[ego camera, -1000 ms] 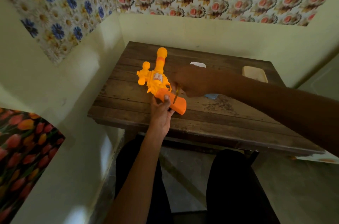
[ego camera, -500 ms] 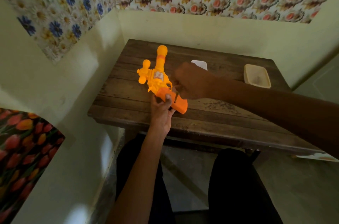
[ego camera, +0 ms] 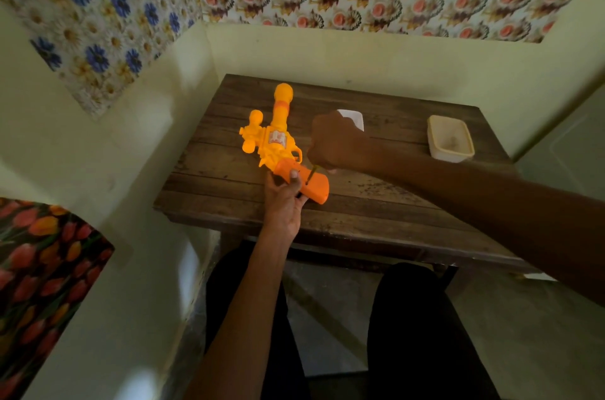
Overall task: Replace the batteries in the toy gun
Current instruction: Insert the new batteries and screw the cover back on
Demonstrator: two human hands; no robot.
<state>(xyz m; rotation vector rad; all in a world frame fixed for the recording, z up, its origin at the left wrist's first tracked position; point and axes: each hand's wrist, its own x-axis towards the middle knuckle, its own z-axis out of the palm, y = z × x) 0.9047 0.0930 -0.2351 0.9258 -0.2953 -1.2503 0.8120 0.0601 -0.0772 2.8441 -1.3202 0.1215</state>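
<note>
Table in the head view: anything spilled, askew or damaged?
Only dark specks scattered on the table, right of the toy gun: they look like spilled crumbs or dirt; what they are cannot be told. The gun looks intact, held by the left hand, the screwdriver in the right hand set on its grip.

My left hand (ego camera: 283,203) comes up from below on a straight forearm. Its fingers curl under the grip of the bright orange plastic toy gun (ego camera: 278,147), and one fingertip lies on top of the grip. My right hand (ego camera: 334,141) reaches in from the right on a long outstretched arm, knuckles up. It is fisted round a thin dark screwdriver (ego camera: 311,174) that points down just past my left fingertip. My hands are close but apart.
</note>
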